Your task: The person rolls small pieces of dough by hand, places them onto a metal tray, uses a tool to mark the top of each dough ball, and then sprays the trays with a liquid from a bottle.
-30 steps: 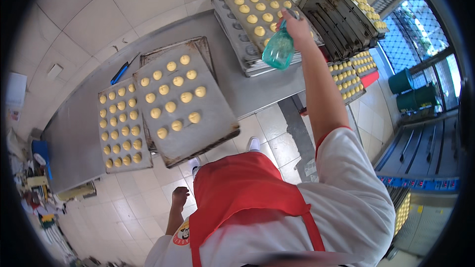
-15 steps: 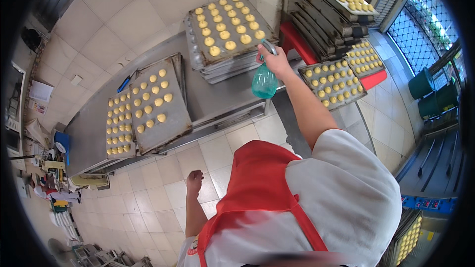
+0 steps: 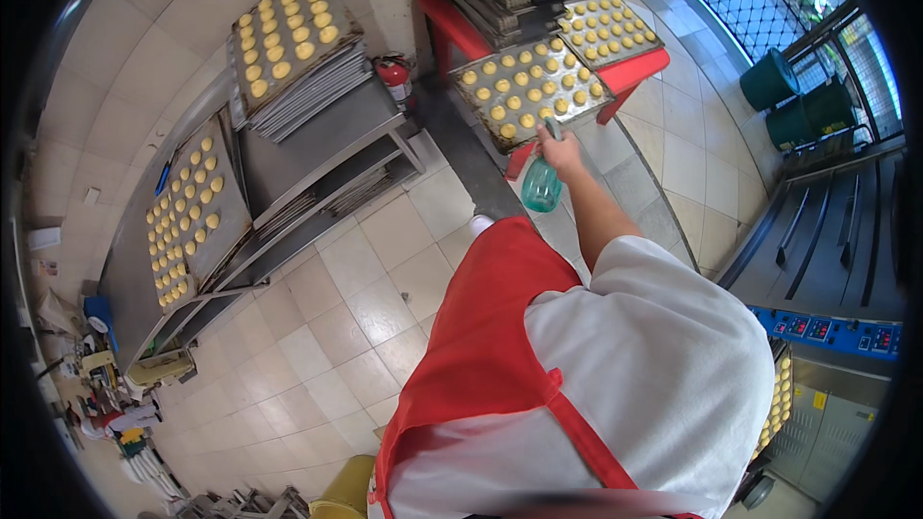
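Note:
My right hand (image 3: 560, 151) is wrapped round the neck of a translucent green spray bottle (image 3: 541, 189), which hangs upright. It is just in front of a baking tray (image 3: 581, 110) with rows of round yellow dough pieces. That tray lies on a low red table (image 3: 649, 65), and another filled tray (image 3: 620, 27) sits behind it. Whether the bottle's nozzle is spraying is too small to see. My left hand is out of view.
Left stands a steel table (image 3: 322, 149) with stacked trays (image 3: 308, 96) and more dough trays (image 3: 231, 221). A fire extinguisher (image 3: 393, 77) is beside it. Dark stacked trays (image 3: 514, 2) rise behind the red table. Right are green bins (image 3: 769, 82) and an oven panel (image 3: 827, 332). A yellow bucket (image 3: 346, 492) is low.
My body and view have turned right, from the steel table toward the red table. The spray bottle has come along in my right hand. My left hand has left the view.

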